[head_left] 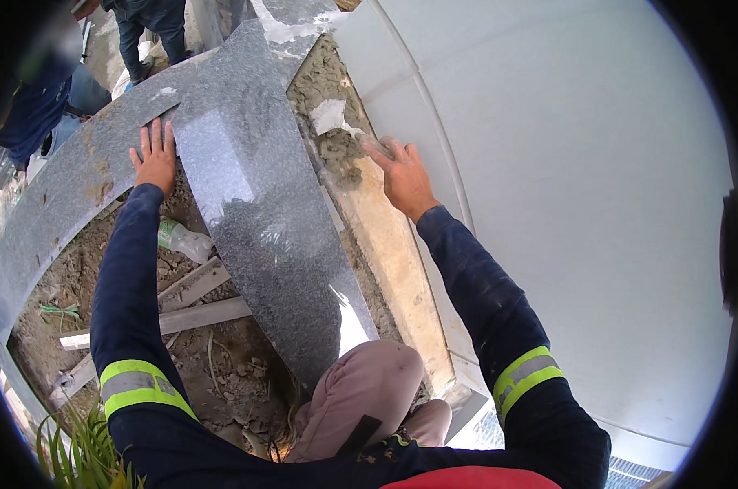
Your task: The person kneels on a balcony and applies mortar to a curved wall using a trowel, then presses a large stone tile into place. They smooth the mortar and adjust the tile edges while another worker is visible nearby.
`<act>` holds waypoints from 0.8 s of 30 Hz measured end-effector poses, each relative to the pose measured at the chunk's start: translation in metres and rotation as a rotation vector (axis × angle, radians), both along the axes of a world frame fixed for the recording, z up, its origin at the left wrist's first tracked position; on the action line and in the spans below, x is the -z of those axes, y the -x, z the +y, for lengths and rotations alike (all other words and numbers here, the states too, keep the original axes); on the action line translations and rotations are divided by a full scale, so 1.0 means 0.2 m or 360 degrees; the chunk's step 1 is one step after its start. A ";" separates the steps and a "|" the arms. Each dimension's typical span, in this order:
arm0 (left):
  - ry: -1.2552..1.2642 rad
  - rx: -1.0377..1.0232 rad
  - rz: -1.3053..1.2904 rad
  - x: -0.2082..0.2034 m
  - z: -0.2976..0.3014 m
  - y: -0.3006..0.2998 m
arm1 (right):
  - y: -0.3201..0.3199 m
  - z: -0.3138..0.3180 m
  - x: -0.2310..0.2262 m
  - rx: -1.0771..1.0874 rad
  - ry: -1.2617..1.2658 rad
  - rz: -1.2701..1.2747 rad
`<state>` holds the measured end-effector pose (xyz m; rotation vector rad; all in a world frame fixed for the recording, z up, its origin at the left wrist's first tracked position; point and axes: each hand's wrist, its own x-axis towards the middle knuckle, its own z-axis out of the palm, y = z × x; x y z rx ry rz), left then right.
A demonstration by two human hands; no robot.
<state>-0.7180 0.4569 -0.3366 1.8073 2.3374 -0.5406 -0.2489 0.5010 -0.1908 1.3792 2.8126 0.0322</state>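
Observation:
My left hand (154,160) lies flat with its fingers stretched over the edge of a curved grey speckled stone slab (112,134), where it meets a second slab. My right hand (405,176) is closed round the handle of a trowel (329,116), the handle mostly hidden by my fingers. The trowel's pale blade rests on wet grey mortar (332,81) in a narrow strip. Between my hands runs a long polished grey slab (283,236), shiny with reflected light. Beside it, a bare tan ledge (402,277) continues from the mortar toward my knee.
A large smooth white panel (581,187) borders the ledge at right. Below left, a soil bed holds a plastic bottle (186,240), wooden strips (198,316) and a leafy plant (79,448). Other people (153,33) are at the upper left, beyond the curved slab.

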 end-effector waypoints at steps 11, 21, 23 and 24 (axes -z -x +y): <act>0.0009 0.0012 0.0007 0.04 0.00 0.01 | -0.14 -0.44 -0.08 0.0591 0.0483 0.0711; -0.0183 0.0029 -0.0093 0.17 0.00 0.13 | -0.71 -1.62 -0.37 0.1285 0.0564 0.0565; 0.0149 0.0015 -0.0292 -0.02 0.11 -0.08 | -0.86 -1.72 -0.34 0.1313 0.0530 0.0464; 0.0230 -0.0002 -0.0488 -0.09 0.13 0.04 | -0.86 -1.70 -0.33 0.1299 0.0562 0.0585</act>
